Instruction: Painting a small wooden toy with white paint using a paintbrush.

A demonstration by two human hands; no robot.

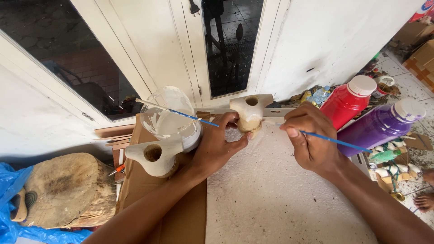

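Two wooden pieces [155, 157] get white paint: one rests beside the paint jar [172, 118], another [251, 110] sits pinched in the left hand [217, 147]. The right hand [312, 140] grips a thin blue brush [337, 141]; steadying the piece should keep strokes even.

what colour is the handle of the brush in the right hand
Blue, a thin handle pinched in the right hand; the head view shows it best.
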